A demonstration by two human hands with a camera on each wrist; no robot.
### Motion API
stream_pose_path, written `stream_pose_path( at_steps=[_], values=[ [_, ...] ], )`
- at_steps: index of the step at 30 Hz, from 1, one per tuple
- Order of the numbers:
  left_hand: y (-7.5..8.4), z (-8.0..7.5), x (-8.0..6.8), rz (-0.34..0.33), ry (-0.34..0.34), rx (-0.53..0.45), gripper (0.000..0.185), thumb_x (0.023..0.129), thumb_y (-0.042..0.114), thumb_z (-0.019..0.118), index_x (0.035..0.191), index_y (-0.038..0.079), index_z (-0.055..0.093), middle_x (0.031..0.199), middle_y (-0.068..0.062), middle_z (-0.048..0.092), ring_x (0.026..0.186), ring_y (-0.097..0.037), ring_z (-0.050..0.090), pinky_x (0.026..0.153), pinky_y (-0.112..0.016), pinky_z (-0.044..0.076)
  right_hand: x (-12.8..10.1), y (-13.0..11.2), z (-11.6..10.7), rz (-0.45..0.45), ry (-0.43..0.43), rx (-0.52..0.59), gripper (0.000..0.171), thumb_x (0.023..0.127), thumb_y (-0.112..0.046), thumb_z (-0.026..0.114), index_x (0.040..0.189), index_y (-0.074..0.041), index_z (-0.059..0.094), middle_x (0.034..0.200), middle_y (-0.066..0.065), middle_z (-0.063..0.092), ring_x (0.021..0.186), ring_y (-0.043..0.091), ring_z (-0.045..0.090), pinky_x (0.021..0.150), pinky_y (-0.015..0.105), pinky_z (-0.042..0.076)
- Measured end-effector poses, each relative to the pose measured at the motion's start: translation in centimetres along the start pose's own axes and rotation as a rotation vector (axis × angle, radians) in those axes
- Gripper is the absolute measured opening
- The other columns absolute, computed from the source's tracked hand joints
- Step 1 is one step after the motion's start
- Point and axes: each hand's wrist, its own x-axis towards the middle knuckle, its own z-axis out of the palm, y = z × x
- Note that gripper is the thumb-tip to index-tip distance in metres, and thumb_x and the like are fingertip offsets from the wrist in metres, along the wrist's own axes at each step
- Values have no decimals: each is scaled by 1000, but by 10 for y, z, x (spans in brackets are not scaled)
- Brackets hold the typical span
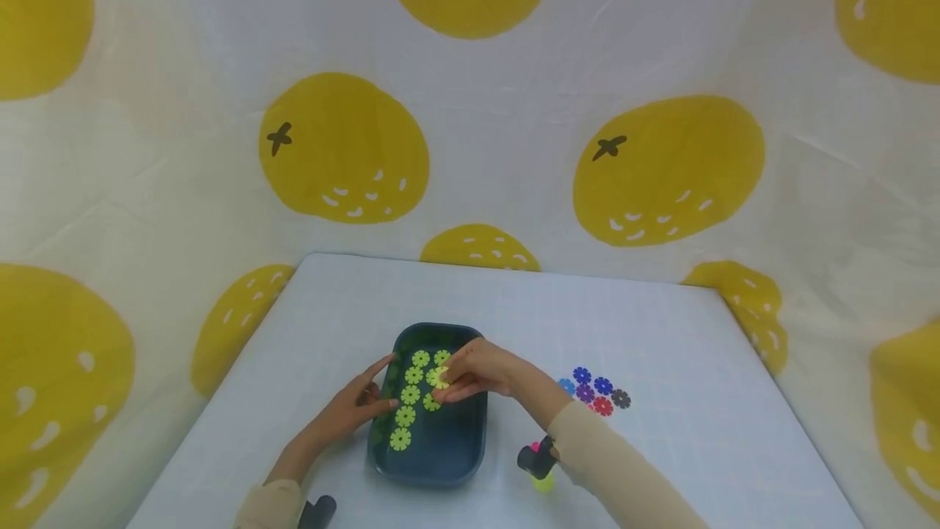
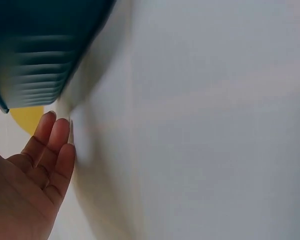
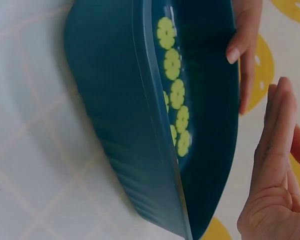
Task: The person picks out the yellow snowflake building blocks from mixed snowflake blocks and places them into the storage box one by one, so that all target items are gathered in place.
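Note:
A dark blue-green plastic tray (image 1: 444,454) stands on the table, with yellow-green notched discs (image 1: 405,415) lying in rows on its floor. Over the tray, my right hand (image 1: 476,370) pinches another yellow-green notched disc (image 1: 438,378) in its fingertips. In the right wrist view that hand (image 3: 272,175) shows beyond the tray's rim, its fingertips partly hidden. My left hand (image 1: 354,408) is at the tray's left rim, touching it with thumb and forefinger. The left wrist view shows its other fingers (image 2: 57,150) loosely extended beside the tray's ribbed outer wall (image 2: 37,75).
Right of the tray lies a group of notched discs in blue, purple, red (image 1: 602,406) and dark grey (image 1: 620,398). Pink and yellow-green discs (image 1: 543,482) lie nearer, partly hidden by the right wrist's black camera (image 1: 536,459). Fruit-printed cloth surrounds the white table (image 1: 698,431).

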Motion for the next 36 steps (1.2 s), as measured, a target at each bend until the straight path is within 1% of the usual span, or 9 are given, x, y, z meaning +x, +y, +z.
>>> stream_pose_path(
  at_steps=[8,13,19,24,28,36],
  values=[
    [2,-1,-2,30,-10,25,76,79,44,69,143,40,28,93,-3,48,80,-17,48,69,-32,41,0,0,1,-6,1,-2,25,87,-7,60,102,13,62,90,23,67,83,31,67,74,41,47],
    [1,-2,-2,17,-18,22,75,79,44,69,142,41,27,94,-3,48,81,-16,48,68,-32,41,1,-1,0,2,5,-16,23,87,-7,60,101,12,63,89,23,67,82,31,67,70,38,49],
    [5,-3,-2,8,-18,54,75,81,40,69,143,40,27,88,-4,50,75,-16,49,63,-31,41,5,-5,-1,33,20,-21,28,87,-6,59,107,15,60,89,22,67,82,31,67,66,33,51],
    [6,-3,-1,-30,-20,94,75,80,44,68,141,45,26,88,-3,49,75,-16,49,62,-31,41,9,-6,-2,59,29,-27,28,86,-5,60,106,14,61,89,23,67,83,32,66,65,31,52],
    [6,-3,0,-52,-24,103,74,79,46,68,141,47,25,89,-3,49,77,-16,49,63,-31,40,11,-6,-1,64,23,-39,23,87,-3,59,102,13,63,89,24,67,81,31,67,63,31,52],
    [6,-4,-1,-43,-32,86,75,81,43,68,141,46,25,86,-3,49,76,-16,48,63,-32,39,16,-1,-3,84,14,-28,23,85,-2,59,102,14,61,88,25,67,80,32,67,63,32,52]
  ],
)
